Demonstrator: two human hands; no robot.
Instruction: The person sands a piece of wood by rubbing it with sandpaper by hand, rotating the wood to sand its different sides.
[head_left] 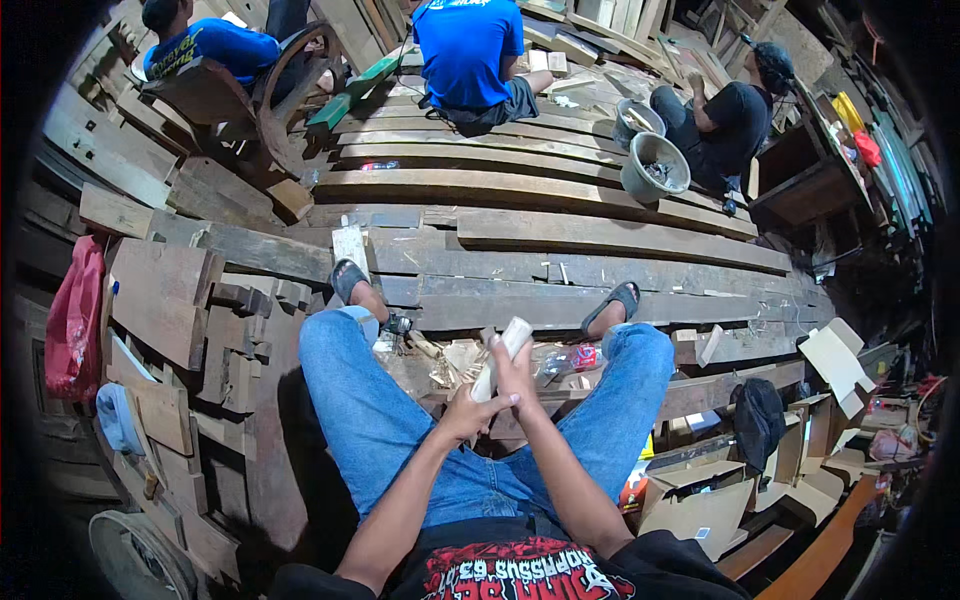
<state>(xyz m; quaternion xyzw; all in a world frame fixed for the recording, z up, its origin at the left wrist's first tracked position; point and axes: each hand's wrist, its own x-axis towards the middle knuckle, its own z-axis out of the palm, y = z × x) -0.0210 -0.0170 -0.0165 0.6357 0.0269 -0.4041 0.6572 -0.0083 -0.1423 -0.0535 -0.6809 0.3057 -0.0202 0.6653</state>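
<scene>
I hold a pale wooden stick at a slant between my spread, jeans-clad knees. My left hand is closed around its lower part, and my right hand is closed on it higher up, with the top end standing out above the fingers. A small dark shape beside my right fingers is too unclear to name. Pale shavings and offcuts lie beyond my hands, next to a clear plastic bottle with a red label.
Wooden planks stretch ahead. Two buckets stand at the upper right. Three other people sit beyond: two in blue shirts, one in dark clothes. Stacked boards fill the left; cardboard boxes and a black bag lie right.
</scene>
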